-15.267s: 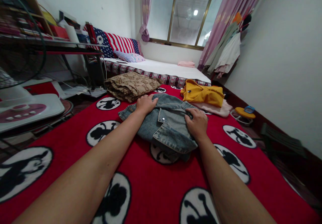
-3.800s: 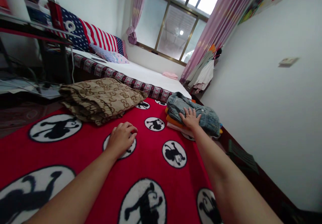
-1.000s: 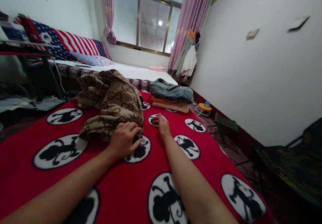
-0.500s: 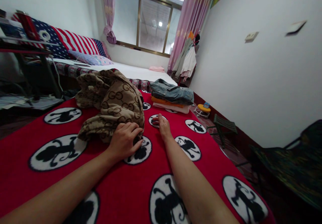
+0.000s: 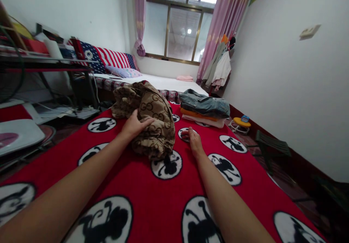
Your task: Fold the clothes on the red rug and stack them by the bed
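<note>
A brown garment (image 5: pixel 156 106) with a darker GG pattern lies in a crumpled heap on the red blanket (image 5: pixel 152 199). My left hand (image 5: pixel 135 126) is at the garment's left side, its thumb across the cloth and its other fingers partly hidden in the folds, gripping it. To the right of the heap, my right hand (image 5: pixel 194 140) hovers at or just over the blanket, fingers loosely bent and apart, holding nothing. Beyond it sits a stack of folded clothes, a blue denim piece (image 5: pixel 204 103) on top of an orange one (image 5: pixel 200 114) and a white one (image 5: pixel 203 120).
A bed with a white sheet (image 5: pixel 160 80) stands under the window. Along the left is a cluttered desk (image 5: pixel 54 59), with a chair (image 5: pixel 20 135) before it. To the right are a yellow stool (image 5: pixel 242 122) and a dark folding stool (image 5: pixel 272 144).
My left hand has moved from the garment's near right edge to its left side. The cloth there has shifted rightward. The view has turned left; the right hand stays beside the heap.
</note>
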